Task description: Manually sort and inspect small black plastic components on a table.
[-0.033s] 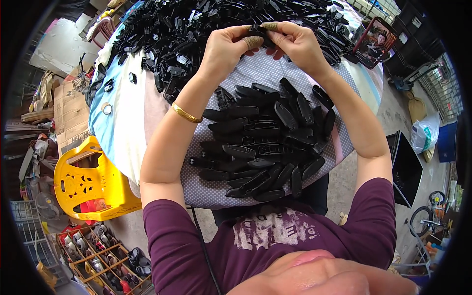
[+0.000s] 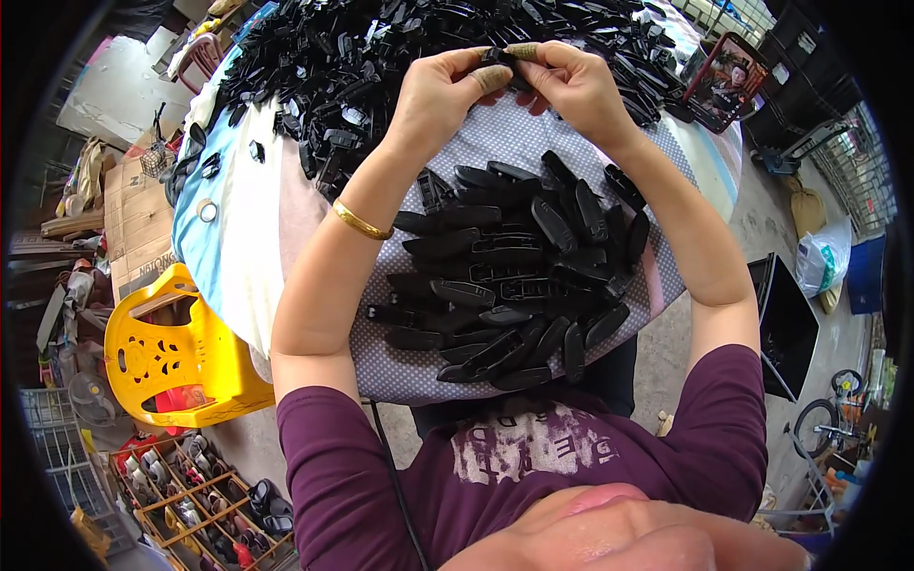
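Observation:
Both hands meet at the far side of the table, in front of a large pile of loose black plastic parts. Between my fingertips is a small black plastic part, mostly covered by the fingers. My left hand pinches it from the left, with tan tape round the thumb. My right hand closes on it from the right, a taped finger on top. Nearer to me, between my forearms, lies a group of long black plastic pieces, some with open slotted frames showing.
The cloth-covered table has a roll of tape at its left. A phone stands at the far right. A yellow plastic chair is beside the table, with a shoe rack below it. A black bin is at right.

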Motion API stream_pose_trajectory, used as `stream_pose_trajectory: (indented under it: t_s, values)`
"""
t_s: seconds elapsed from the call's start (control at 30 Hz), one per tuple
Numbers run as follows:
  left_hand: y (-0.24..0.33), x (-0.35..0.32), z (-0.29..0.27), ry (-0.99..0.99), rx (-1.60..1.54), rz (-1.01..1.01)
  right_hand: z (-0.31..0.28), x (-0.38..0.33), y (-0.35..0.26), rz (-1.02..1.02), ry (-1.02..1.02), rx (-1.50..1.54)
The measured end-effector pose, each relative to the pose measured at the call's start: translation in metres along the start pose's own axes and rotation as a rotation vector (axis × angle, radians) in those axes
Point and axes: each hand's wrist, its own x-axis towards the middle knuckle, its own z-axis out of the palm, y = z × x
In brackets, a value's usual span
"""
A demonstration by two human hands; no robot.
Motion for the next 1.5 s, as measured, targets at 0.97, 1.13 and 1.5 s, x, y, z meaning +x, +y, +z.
stream_pose_trajectory:
  t_s: [0.97,1.13,1.5]
  values:
    - [0.015,-0.009,0.008,0.168,0.515,0.437,-0.004,0.003,0.013,-0.004,-0.415,0.112]
    - [0.01,-0.006,0.009,0.122,0.628,0.56,0.0,-0.001,0.018,-0.073,-0.305,0.1]
    - [0.026,-0.007,0.013,0.117,-0.124,0.343,-0.003,0.001,-0.009,-0.075,-0.028,-0.069]
